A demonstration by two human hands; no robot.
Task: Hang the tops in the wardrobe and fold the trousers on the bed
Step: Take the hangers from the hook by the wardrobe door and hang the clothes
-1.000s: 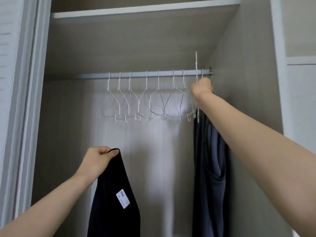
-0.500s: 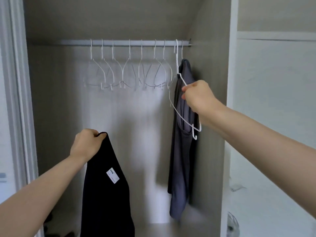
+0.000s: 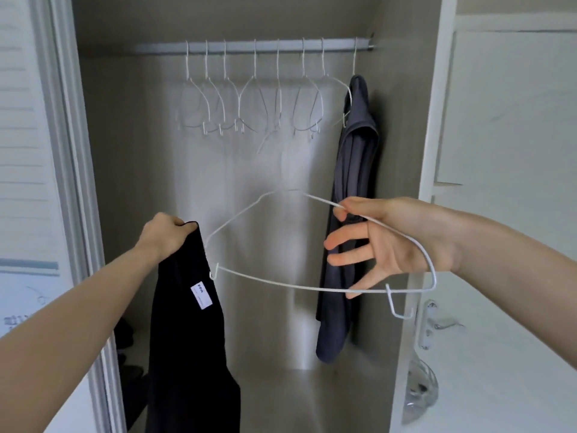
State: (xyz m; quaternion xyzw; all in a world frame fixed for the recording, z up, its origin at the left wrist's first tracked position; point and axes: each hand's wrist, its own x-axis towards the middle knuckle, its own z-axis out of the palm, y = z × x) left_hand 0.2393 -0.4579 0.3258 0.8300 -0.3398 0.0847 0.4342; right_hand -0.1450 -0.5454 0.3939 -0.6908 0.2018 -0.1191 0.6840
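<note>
Black top (image 3: pixel 187 332) hangs limp before the open wardrobe (image 3: pixel 402 170), bunched in the left hand (image 3: pixel 164 234). Right hand (image 3: pixel 384 242) pinches a thin white wire hanger (image 3: pixel 281 284), other fingers (image 3: pixel 343 259) spread. Soft and light, the top seems best gripped at its neckline.

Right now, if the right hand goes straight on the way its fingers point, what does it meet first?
Probably the black top that the left hand holds; the right hand points leftward across the wardrobe. Depth is unclear.

two bare forearms, hands (image 3: pixel 384 242) unadorned
</note>
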